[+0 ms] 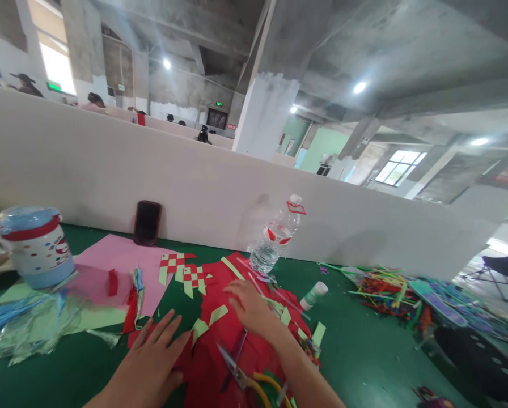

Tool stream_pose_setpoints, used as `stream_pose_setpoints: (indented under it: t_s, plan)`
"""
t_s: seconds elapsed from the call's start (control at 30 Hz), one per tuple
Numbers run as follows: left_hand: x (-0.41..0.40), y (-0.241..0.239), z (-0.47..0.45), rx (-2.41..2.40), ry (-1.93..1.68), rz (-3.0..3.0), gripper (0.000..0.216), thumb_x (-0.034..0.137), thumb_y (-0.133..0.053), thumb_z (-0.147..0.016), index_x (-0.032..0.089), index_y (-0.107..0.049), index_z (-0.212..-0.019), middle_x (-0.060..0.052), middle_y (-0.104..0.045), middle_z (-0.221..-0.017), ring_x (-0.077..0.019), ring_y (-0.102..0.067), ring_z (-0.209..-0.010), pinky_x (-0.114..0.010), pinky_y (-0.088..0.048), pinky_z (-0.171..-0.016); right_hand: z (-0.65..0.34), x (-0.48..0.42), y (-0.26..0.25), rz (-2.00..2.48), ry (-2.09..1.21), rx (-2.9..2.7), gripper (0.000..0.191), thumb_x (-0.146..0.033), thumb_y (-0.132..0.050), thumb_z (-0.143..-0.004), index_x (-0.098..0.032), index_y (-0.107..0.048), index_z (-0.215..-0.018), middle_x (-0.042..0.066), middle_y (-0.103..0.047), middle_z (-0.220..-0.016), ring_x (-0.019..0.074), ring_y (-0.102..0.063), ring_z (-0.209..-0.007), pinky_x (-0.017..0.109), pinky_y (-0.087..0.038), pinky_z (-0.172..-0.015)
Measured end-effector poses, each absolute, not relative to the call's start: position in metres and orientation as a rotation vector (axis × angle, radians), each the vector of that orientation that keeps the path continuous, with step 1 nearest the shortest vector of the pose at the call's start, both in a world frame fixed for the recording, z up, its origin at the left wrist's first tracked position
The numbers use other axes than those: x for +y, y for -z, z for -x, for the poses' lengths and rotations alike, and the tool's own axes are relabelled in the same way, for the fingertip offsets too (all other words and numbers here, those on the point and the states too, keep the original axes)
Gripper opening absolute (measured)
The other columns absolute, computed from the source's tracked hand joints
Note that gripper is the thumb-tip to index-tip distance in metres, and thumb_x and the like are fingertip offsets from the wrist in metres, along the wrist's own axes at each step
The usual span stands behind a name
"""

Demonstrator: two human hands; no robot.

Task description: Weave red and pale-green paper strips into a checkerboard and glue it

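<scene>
My left hand [154,357] lies flat on the green table with its fingers spread, resting on the edge of a red paper sheet [220,328]. My right hand [252,309] reaches over the same red sheet, fingers stretched toward pale green paper strips [209,320] woven into it. Nothing is held in either hand. Yellow-handled scissors [241,371] lie on the red paper just under my right forearm. A small red and green woven checker piece [183,272] sits beyond the hands.
A pink sheet [118,266], a dotted lidded cup [33,246], a dark phone [147,222] leaning on the white partition, a water bottle [275,241], a glue stick [314,294] and a heap of coloured strips [390,292] surround the work. Other people sit far behind the partition.
</scene>
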State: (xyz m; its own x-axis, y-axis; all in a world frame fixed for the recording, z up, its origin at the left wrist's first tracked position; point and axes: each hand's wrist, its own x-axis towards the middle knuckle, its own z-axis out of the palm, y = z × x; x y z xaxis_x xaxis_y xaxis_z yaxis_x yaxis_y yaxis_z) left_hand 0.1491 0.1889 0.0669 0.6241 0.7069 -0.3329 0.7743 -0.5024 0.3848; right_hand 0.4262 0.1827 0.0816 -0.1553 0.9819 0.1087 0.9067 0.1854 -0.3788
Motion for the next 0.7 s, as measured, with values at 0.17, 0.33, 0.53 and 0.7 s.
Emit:
stream_pose_setpoints:
  t_s: [0.17, 0.33, 0.53, 0.7]
  plan:
    - [0.175, -0.052, -0.14, 1.112, 0.123, -2.341, 0.077, 0.031, -0.064, -0.08, 0.042, -0.046, -0.154, 0.001, -0.031, -0.169, -0.0313, -0.017, -0.159, -0.06, -0.016, -0.129, -0.404, 0.158, -0.076, 1.763, -0.39, -2.231, 0.042, -0.015, -0.051, -0.096, -0.022, -0.067, -0.134, 0.01, -0.064, -0.142, 0.0253, -0.054, -0.136, 0.04, -0.041, -0.118]
    - [0.231, -0.031, -0.142, 1.329, -0.059, -2.406, 0.057, 0.025, -0.049, -0.097, 0.026, -0.049, -0.154, -0.012, -0.035, -0.169, -0.0332, -0.023, -0.159, -0.064, -0.02, -0.126, -0.362, 0.203, -0.064, 1.813, -0.408, -2.276, 0.046, -0.025, -0.054, -0.101, -0.02, -0.056, -0.147, 0.013, -0.049, -0.16, 0.0286, -0.037, -0.152, 0.048, -0.031, -0.125]
    - [0.312, -0.028, -0.149, 1.509, -0.223, -2.46, 0.05, 0.041, -0.067, -0.096, 0.023, -0.057, -0.141, -0.011, -0.049, -0.158, -0.0345, -0.047, -0.143, -0.066, -0.038, -0.117, -0.339, 0.231, -0.051, 1.92, -0.418, -2.255, 0.053, -0.043, -0.049, -0.105, -0.021, -0.048, -0.153, 0.016, -0.039, -0.166, 0.033, -0.027, -0.157, 0.063, -0.026, -0.123]
    - [0.337, -0.018, -0.155, 1.457, -0.244, -2.517, 0.047, 0.041, -0.066, -0.096, 0.023, -0.058, -0.14, -0.011, -0.053, -0.154, -0.0332, -0.052, -0.139, -0.063, -0.041, -0.115, -0.343, 0.22, -0.043, 1.936, -0.409, -2.276, 0.056, -0.049, -0.053, -0.103, -0.018, -0.054, -0.15, 0.019, -0.046, -0.161, 0.0381, -0.032, -0.154, 0.068, -0.016, -0.124]
